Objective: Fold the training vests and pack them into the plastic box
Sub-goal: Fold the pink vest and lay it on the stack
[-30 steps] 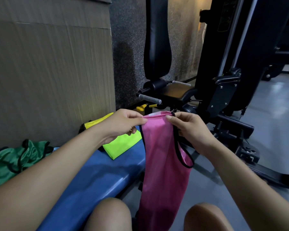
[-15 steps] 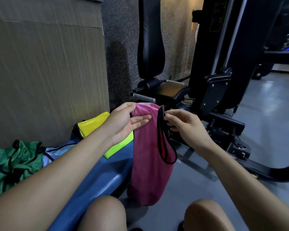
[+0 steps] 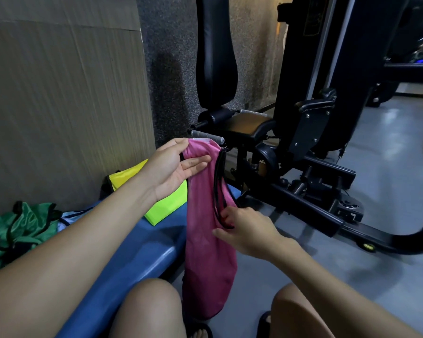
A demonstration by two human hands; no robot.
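Observation:
A pink training vest (image 3: 205,252) with black trim hangs folded lengthwise in front of my knees. My left hand (image 3: 174,167) holds its top end, thumb behind the cloth and fingers flat across the front. My right hand (image 3: 244,230) grips the vest halfway down at its black-trimmed right edge. A folded neon yellow vest (image 3: 161,206) lies on the blue bench (image 3: 132,259) behind my left hand. A crumpled green vest (image 3: 12,232) sits at the bench's left end. No plastic box is in view.
A pale blue-white cloth (image 3: 71,215) lies between the green and yellow vests. A wood-panel wall (image 3: 59,106) runs along the bench's far side. A black gym machine (image 3: 291,142) with seat and frame stands ahead on the grey floor (image 3: 388,191).
My right hand has slid down from the vest's top edge to its middle along the black trim. My left hand keeps the top end, and the vest hangs narrower.

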